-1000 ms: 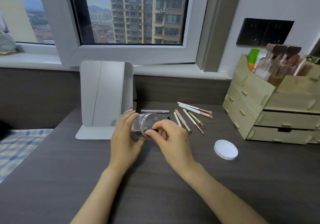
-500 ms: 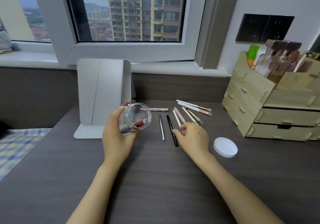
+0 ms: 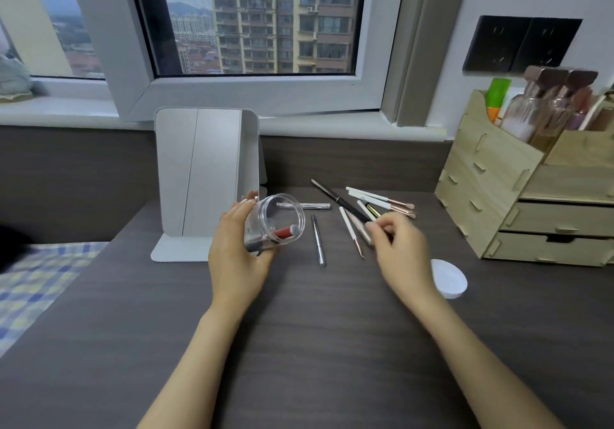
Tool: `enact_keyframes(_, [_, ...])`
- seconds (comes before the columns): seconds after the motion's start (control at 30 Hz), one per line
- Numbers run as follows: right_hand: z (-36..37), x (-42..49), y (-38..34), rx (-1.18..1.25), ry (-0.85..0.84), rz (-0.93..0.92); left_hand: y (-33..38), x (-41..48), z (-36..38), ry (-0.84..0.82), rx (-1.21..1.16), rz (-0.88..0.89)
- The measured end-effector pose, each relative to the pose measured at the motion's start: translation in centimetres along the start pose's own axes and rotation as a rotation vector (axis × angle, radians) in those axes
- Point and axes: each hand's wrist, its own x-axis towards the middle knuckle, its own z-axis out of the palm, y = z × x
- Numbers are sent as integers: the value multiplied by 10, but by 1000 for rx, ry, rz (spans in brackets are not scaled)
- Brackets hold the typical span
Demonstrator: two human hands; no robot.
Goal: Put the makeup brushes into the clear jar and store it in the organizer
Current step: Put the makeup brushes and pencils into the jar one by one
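Note:
My left hand [image 3: 237, 255] grips the clear jar [image 3: 277, 221], tilted with its mouth facing right; a red-tipped stick and a dark one lie inside. My right hand [image 3: 398, 249] pinches the near end of a long black brush [image 3: 339, 200], lifted at a slant above the table. Several white and pink makeup brushes [image 3: 382, 200] lie scattered behind my right hand. A thin silver stick [image 3: 318, 240] lies between my hands. The wooden organizer [image 3: 518, 196] stands at the right.
A white folding mirror [image 3: 202, 176] stands behind the jar. The jar's white lid [image 3: 448, 278] lies on the dark table [image 3: 299, 345] right of my right hand. Bottles and a green tube fill the organizer's top. A silver tube [image 3: 312, 206] lies behind the jar.
My right hand left the jar, moved right to the brushes and picked up the black brush from the table. The jar stays tilted in my left hand.

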Motion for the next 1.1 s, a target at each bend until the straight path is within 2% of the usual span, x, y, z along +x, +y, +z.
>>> enact_keyframes(0.07, [-25,-4,-8,114,-16,-89,1,1,0,17,-2,0])
enact_keyframes(0.23, [-44,-15,-30,-362,4,-460,0,1,3,-62,53,83])
enact_keyframes(0.37, [-20,-14,-52,-504,73,-638,-1,-1,4,-140,145,205])
enact_keyframes(0.47, [1,-10,-58,-590,-3,-682,-2,-2,3,-171,157,247])
enact_keyframes(0.63, [19,-2,-57,-649,-221,-788,-7,2,-2,-165,225,239])
enact_keyframes(0.77, [19,5,-52,-598,-422,-723,-11,6,-4,-157,269,205])
enact_keyframes(0.83, [16,11,-48,-296,-498,-623,-12,7,-6,-140,268,173])
enact_keyframes(0.9, [16,25,-42,121,-377,-488,-11,9,-8,-116,260,134])
enact_keyframes(0.93, [20,35,-37,206,-256,-429,-11,10,-9,-99,254,113])
enact_keyframes(1.0, [36,60,-22,35,-96,-328,-10,13,-11,-65,244,75])
enact_keyframes(1.1, [71,89,1,-559,-191,-293,-10,15,-13,-29,233,42])
